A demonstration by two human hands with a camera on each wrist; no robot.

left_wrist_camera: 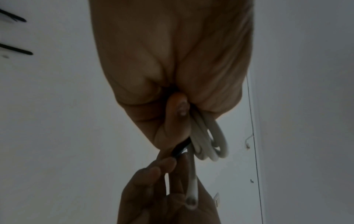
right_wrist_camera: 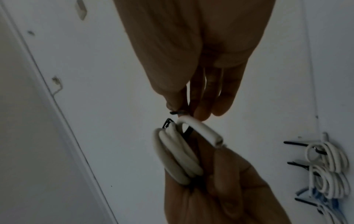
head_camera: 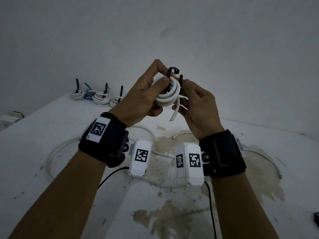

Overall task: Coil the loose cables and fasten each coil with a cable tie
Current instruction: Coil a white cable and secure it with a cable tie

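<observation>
At the centre of the head view, a person holds a small coil of white cable in the air above a stained white counter. The left hand grips the coil, thumb pressed on its loops. A black cable tie loops through the coil; the right hand pinches the tie's end between thumb and fingertips. One cut cable end hangs down between the hands. At the upper left, four tied coils sit at the counter's far edge, ties sticking up. Loose white cable lies on the counter below the wrists.
</observation>
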